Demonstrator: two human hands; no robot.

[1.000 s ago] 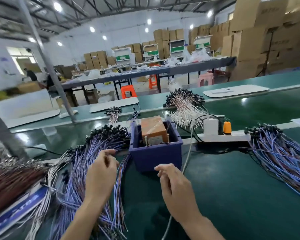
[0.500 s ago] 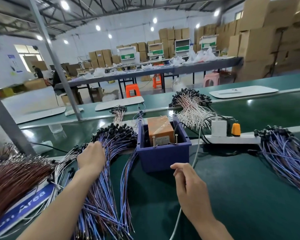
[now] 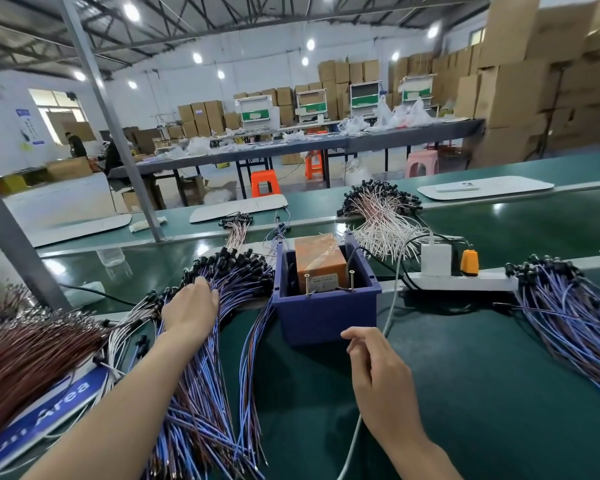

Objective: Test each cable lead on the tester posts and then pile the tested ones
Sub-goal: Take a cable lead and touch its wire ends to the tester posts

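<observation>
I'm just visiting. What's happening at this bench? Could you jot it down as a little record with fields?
Place: green workbench in a warehouse
Tester: blue bin holding an orange block, two metal posts at its front
Left hand: rests on the left pile of blue-purple leads beside the bin
Right hand: before the bin, fingers loosely curled, nothing seen in it
Other piles: right pile of blue-purple leads; white leads behind

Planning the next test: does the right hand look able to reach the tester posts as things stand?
Probably yes: the right hand hovers just before the blue box, and the posts stand at its open near side, nothing covering them.
</observation>
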